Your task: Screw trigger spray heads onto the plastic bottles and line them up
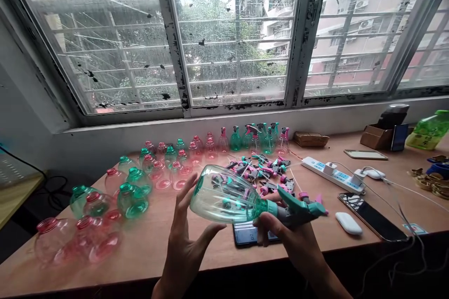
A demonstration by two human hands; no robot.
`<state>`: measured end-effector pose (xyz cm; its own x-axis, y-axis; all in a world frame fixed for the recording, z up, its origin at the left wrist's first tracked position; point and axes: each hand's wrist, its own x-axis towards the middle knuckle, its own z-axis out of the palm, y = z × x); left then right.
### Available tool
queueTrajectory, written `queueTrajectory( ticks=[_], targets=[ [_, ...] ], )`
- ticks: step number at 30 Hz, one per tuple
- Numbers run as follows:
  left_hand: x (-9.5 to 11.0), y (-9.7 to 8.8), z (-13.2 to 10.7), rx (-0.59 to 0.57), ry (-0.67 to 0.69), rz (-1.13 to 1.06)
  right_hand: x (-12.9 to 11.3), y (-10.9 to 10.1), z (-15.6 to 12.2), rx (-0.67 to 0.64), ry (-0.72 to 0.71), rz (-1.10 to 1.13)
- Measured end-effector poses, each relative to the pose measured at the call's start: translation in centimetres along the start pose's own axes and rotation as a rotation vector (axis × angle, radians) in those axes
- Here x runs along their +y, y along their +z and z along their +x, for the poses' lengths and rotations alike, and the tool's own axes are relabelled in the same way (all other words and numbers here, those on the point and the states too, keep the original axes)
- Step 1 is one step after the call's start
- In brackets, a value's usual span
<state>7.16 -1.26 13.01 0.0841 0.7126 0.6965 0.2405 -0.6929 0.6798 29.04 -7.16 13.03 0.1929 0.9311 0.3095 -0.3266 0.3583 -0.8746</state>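
A clear green spray bottle (224,195) lies sideways in the air above the wooden table (154,243). Its teal trigger head (301,207) with pink parts points right. My right hand (280,236) is closed around the bottle's neck and the trigger head. My left hand (184,238) is open, fingers spread, its fingertips and thumb touching the bottle's wide bottom end. A heap of loose pink and teal trigger heads (261,173) lies on the table just behind the bottle.
Several empty green and pink bottles (131,187) lie at the left. Finished spray bottles (257,138) stand by the wall. A phone (247,234) lies under my hands. A power strip (331,173), another phone (373,217), a white earbud case (348,223) and a box (377,136) sit right.
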Motion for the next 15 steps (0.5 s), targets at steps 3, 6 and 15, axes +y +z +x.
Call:
queueTrajectory(
  ticks=[3,6,15],
  targets=[
    [-0.5,-0.2,-0.1,-0.003,0.032,0.07,0.0,0.0,0.0,-0.003,-0.008,0.018],
    [-1.2,-0.8,-0.6,-0.048,-0.056,0.066,0.1,-0.1,-0.1,-0.002,-0.002,0.009],
    [-0.2,-0.7,0.7,-0.058,0.116,-0.032,0.3,-0.7,0.1,-0.02,-0.044,0.011]
  ],
)
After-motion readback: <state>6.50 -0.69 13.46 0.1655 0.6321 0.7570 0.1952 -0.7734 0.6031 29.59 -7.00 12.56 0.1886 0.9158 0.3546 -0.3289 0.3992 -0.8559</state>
